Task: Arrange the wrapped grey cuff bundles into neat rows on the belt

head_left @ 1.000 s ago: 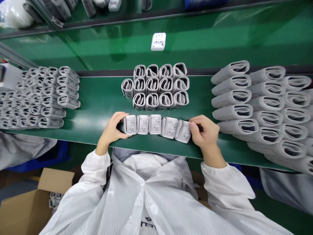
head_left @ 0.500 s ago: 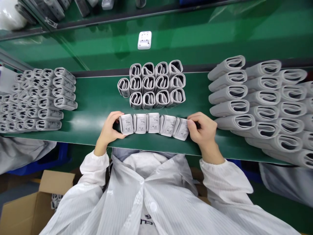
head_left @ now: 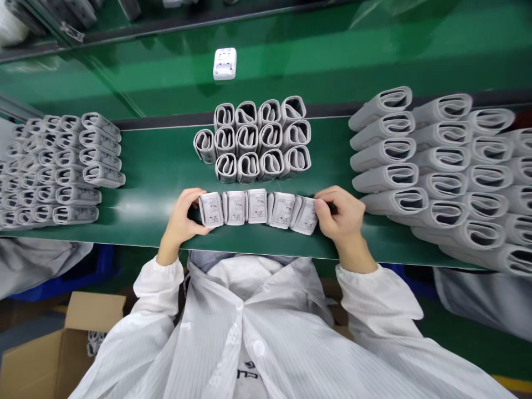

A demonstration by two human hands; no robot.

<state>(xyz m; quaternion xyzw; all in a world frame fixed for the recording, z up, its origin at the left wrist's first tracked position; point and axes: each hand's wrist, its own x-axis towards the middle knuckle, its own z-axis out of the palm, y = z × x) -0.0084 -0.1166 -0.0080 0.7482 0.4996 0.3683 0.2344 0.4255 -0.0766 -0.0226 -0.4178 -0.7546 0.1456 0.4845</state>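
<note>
Evidently, a row of folded grey cuffs (head_left: 257, 206) is being pressed compact. Its ends are being pinched by the left hand (head_left: 182, 215) and right hand (head_left: 339, 213), fingers closed.

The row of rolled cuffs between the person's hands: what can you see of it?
The row of five rolled grey cuffs lies side by side on the green belt, each showing a white printed label with small diagrams, too small to read. The rolls touch, and the two rightmost lean at a slant. The left hand holds the left end and the right hand grips the right end.
</note>
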